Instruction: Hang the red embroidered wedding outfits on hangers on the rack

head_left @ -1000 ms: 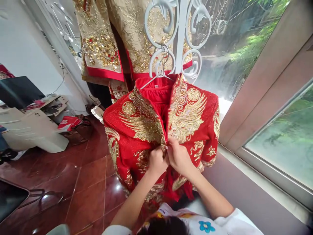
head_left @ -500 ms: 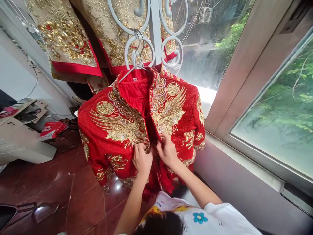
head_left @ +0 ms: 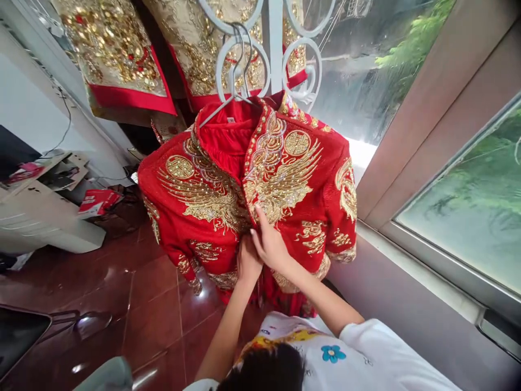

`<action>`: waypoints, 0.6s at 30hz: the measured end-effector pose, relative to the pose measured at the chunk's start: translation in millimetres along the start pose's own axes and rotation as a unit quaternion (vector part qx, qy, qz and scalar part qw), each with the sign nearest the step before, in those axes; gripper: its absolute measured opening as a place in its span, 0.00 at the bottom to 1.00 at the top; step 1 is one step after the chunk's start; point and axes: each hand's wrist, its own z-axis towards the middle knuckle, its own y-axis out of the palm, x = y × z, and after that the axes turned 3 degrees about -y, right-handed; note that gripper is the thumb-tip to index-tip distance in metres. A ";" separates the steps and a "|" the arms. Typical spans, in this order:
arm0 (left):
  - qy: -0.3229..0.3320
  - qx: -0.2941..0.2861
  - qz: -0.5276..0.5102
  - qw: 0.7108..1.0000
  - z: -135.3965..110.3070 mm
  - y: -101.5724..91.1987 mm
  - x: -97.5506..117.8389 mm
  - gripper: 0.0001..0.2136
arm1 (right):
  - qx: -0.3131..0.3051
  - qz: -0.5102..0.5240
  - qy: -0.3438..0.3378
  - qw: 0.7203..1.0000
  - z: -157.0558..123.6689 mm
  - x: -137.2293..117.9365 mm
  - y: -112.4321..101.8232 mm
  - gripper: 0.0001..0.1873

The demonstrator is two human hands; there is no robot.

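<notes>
A red jacket (head_left: pixel 211 195) with gold embroidery hangs on a white hanger (head_left: pixel 228 100) from a white scrolled metal stand (head_left: pixel 272 49). Both my hands are at its front opening, low on the chest. My right hand (head_left: pixel 268 244) pinches the right front edge, with one finger lying up along the gold wing pattern. Partly tucked under it, my left hand (head_left: pixel 247 262) grips the left front edge with closed fingers. The two edges are drawn close together between my hands.
A cream and gold garment with red trim (head_left: pixel 118 60) hangs behind the jacket. A large window (head_left: pixel 459 206) and its sill run along the right. At left sit a white cabinet (head_left: pixel 44 222), papers and a red packet (head_left: pixel 97 201) on the red tiled floor (head_left: pixel 142 315).
My hands have come closer together, the right now overlapping the left, and the jacket's front edges have closed up. The view has shifted slightly.
</notes>
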 end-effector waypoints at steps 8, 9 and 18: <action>-0.334 -0.078 -0.179 0.922 -95.8 3.9 -120.0 0.14 | 0.079 0.259 0.392 0.879 -156.3 66.1 11.0 0.15; -0.371 -0.074 -0.212 0.901 -103.1 5.7 -131.7 0.13 | 0.091 0.274 0.439 0.851 -171.7 77.6 13.7 0.17; -0.419 0.088 -0.470 0.772 -101.9 3.9 -161.5 0.03 | 0.105 0.462 0.529 0.704 -195.7 123.7 11.5 0.25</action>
